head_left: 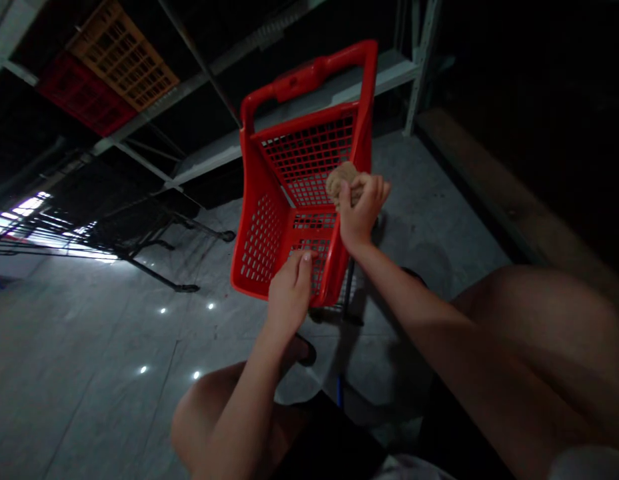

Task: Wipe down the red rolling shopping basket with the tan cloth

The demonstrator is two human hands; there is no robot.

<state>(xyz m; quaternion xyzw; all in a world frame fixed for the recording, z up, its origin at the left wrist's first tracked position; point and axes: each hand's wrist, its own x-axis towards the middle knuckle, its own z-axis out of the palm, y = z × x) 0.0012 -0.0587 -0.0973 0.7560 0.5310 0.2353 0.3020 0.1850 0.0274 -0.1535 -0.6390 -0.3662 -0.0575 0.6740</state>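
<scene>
A red plastic shopping basket (pixel 262 233) with perforated walls and a raised red handle (pixel 309 73) stands on the grey tiled floor in front of me. My left hand (pixel 289 293) grips the basket's near rim, fingers curled over the edge. My right hand (pixel 360 212) is closed on a small tan, rough-textured lump (pixel 339 179), held over the basket's right rim. I cannot make out what the lump is. The inside of the basket shows only its mesh walls and floor.
Metal shelving (pixel 214 143) runs behind the basket, with an orange crate (pixel 124 57) and a red crate (pixel 84 97) on it. A black wire rack (pixel 114 227) stands at the left. My bare knees (pixel 539 333) fill the lower right. A raised ledge (pixel 489 180) runs along the right.
</scene>
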